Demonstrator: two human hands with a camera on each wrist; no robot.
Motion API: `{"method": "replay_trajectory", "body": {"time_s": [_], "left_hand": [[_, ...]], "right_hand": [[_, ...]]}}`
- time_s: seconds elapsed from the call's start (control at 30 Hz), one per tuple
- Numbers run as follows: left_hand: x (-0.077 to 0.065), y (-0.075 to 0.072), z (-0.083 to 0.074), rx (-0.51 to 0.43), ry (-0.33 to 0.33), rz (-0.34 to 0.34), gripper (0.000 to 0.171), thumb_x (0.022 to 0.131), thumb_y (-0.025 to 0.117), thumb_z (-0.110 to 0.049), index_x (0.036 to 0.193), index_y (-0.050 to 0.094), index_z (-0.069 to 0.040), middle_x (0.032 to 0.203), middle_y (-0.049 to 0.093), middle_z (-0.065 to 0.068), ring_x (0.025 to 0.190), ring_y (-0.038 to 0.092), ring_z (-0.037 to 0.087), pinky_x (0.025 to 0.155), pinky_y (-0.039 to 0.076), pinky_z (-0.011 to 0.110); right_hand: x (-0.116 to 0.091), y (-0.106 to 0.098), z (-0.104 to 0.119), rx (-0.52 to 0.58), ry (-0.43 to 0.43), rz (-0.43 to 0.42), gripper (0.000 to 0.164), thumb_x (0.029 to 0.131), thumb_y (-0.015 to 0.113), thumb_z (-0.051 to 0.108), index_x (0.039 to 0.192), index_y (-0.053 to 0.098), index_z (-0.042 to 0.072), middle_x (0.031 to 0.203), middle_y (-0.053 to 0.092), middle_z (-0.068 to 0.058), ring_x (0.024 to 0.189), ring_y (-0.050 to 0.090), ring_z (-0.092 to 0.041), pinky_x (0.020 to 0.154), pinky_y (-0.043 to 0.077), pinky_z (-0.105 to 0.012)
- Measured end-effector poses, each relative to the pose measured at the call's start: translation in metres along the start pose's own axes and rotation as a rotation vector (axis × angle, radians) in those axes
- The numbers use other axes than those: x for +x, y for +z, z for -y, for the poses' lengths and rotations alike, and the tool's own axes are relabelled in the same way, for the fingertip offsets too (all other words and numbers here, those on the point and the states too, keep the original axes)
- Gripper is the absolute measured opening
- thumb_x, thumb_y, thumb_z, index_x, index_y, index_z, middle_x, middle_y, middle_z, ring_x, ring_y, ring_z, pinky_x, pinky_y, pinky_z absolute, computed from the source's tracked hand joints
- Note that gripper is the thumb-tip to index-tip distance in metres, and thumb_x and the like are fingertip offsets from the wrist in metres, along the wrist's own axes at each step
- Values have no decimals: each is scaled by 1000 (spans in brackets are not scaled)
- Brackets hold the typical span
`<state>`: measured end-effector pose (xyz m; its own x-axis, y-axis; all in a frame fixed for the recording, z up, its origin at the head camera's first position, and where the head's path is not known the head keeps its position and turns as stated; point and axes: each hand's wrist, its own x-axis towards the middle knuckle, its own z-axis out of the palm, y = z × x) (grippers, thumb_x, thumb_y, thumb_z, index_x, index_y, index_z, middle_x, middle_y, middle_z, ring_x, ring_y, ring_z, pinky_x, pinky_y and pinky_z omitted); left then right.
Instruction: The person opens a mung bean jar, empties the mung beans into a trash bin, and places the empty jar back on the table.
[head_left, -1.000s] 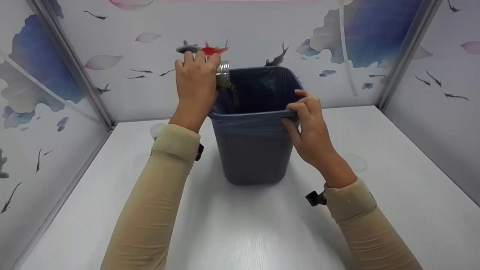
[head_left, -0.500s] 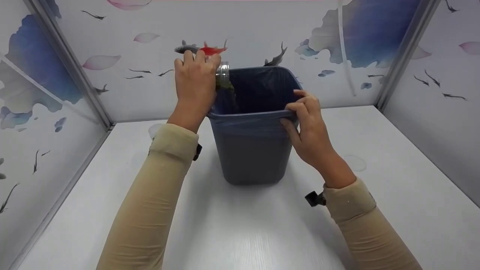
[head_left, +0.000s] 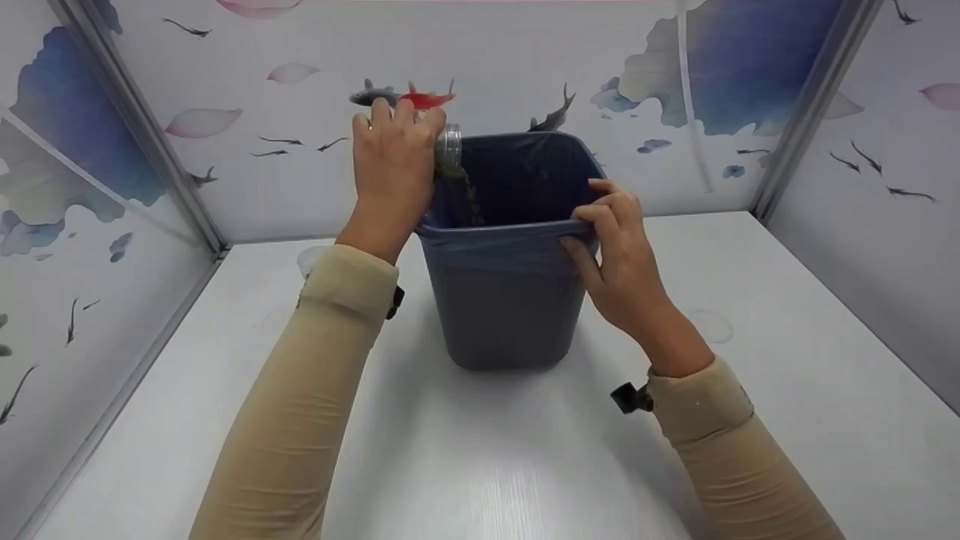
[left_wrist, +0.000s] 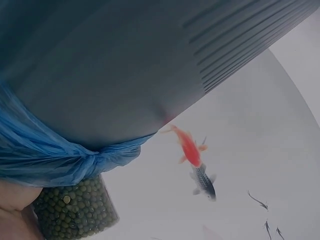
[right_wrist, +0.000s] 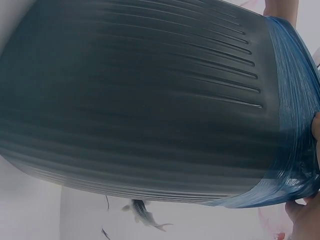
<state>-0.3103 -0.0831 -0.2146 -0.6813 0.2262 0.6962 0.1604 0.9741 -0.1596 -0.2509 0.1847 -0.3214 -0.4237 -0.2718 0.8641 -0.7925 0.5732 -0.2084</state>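
Note:
My left hand grips a clear jar tipped on its side, its mouth over the left part of a grey trash bin. A stream of small green beans falls from the mouth into the bin. In the left wrist view, many green beans still fill the visible part of the jar. A blue plastic liner is folded over the bin's rim and knotted on one side. My right hand holds the right front corner of the rim, thumb outside. The bin's floor is hidden.
The bin stands upright on a white table. A clear flat disc lies to the right, and a clear rounded object shows partly behind my left sleeve. Printed panels enclose the back and sides.
Beans keep falling from the jar, and the stream looks longer and fuller now. My left hand has shifted very slightly right; the right hand and the bin stay in place.

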Motion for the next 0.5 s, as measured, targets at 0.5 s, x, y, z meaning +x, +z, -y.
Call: {"method": "replay_trajectory", "body": {"time_s": [0.5], "left_hand": [[1,-1,-1,20,22,36,34,104,56,3,132,68,-13,130,67,23,118,59,43,94,50,54]], "right_hand": [[0,1,0,-6,20,1,20,107,65,11,120,55,0,125,52,-22,151,39,-39,121,34,-57]]}}
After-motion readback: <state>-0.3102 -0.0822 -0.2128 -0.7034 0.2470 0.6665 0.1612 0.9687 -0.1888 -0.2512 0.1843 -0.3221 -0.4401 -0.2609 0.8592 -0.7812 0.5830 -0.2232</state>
